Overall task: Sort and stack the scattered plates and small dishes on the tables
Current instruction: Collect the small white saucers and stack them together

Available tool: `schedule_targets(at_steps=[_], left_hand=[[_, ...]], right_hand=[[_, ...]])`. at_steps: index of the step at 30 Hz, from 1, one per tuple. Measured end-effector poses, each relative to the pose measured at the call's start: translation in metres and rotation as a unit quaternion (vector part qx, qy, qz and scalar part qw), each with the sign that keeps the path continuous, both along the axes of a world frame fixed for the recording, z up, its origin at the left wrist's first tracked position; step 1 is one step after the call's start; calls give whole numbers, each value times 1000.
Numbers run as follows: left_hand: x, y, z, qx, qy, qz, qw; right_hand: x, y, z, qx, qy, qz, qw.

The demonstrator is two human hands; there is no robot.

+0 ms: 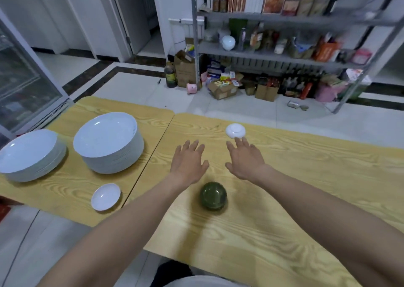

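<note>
Plates stand in two white stacks on the left-hand table [65,186], both well to the left of the green bowl [213,196] and farther from the person. The taller stack [109,142] is the nearer of the two to the bowl, and the lower stack [30,155] lies beyond it. An upright white dish [105,196] sits alone on that same table, left of the bowl and about level with it.

The green bowl is upside down on the right-hand table [306,177], between the two forearms. Just past it, both hands reach forward palm down with the fingers straight and spread, holding nothing. The left hand [189,162] is up and left of the bowl, the right hand [244,160] up and right.

An overturned white dish [235,130] lies farther out from the bowl, directly ahead of the right hand. The longest fingertips seem to meet its near rim, though blur keeps that uncertain. The left hand is well apart from it.

Far beyond the bowl, a metal rack [284,55] holds packets and bottles.
</note>
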State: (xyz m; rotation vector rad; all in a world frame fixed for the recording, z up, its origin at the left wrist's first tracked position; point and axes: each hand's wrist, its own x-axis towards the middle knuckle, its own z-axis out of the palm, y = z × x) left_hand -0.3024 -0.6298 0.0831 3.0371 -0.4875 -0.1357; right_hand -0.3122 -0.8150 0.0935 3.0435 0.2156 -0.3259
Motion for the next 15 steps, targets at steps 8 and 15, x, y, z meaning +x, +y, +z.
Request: schedule_targets(at_steps=[8,15], left_hand=[[35,-36,5,7,-5,-17,1000],[92,-64,-10,7,5,-49,999]], right_hand=[[27,-33,-3,10,-24,-26,999],[67,-59,-21,-5,14,-38,999]])
